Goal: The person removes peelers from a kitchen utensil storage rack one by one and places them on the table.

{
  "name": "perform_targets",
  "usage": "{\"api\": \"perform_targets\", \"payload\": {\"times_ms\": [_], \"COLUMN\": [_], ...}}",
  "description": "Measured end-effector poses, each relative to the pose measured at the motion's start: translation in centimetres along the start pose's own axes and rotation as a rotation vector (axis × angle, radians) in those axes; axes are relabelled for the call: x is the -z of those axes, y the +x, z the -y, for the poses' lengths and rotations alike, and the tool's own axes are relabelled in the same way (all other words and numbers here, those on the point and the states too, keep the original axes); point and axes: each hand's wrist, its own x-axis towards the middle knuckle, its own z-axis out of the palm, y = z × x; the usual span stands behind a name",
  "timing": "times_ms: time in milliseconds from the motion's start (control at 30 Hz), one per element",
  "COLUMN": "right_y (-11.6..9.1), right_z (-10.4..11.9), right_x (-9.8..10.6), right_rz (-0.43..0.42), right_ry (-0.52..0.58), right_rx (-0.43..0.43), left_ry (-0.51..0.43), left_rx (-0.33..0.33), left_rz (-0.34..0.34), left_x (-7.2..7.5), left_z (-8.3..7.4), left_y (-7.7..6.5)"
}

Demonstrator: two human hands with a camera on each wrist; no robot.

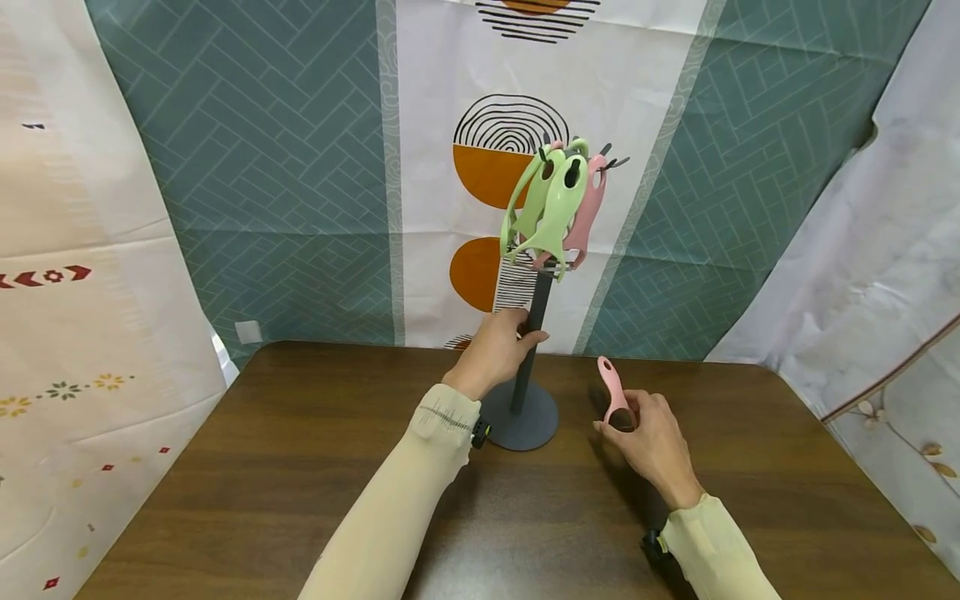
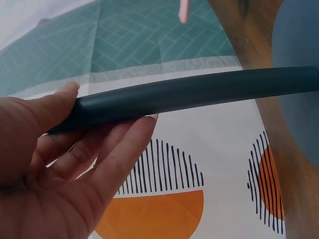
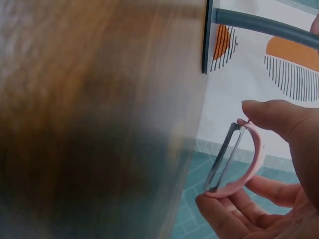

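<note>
A dark grey stand, with a round base (image 1: 536, 429) on the table and a slim pole (image 1: 539, 300), carries several green peelers (image 1: 564, 208) and pink peelers (image 1: 589, 204) on hooks at its top. My left hand (image 1: 487, 354) holds the pole between thumb and fingers; the left wrist view shows the pole (image 2: 199, 90) lying across those fingers. To the right of the base, my right hand (image 1: 660, 437) pinches a pink peeler (image 1: 611, 385) at its head, handle pointing up and away. Its metal blade (image 3: 223, 157) faces the table in the right wrist view.
The brown wooden table (image 1: 315, 467) ends just behind the stand at its far edge. A patterned cloth (image 1: 300, 167) hangs behind it, with light printed cloths (image 1: 97, 333) on the left and right sides. A small white square (image 1: 248, 332) shows at the back left.
</note>
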Motion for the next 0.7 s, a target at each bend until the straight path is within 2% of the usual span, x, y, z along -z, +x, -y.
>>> {"api": "perform_targets", "payload": {"times_ms": [400,700], "right_y": [-0.24,-0.14], "right_z": [-0.2,-0.34], "right_x": [-0.1,-0.11], "right_rz": [0.031,0.075], "right_ry": [-0.034,-0.067], "right_rx": [0.005,-0.03], "left_ry": [0.021,0.039], "left_rx": [0.019,0.034], "left_rz": [-0.007,-0.005], "left_x": [0.23,0.21], "left_z": [-0.29,-0.48], "left_y": [-0.11,-0.03]}}
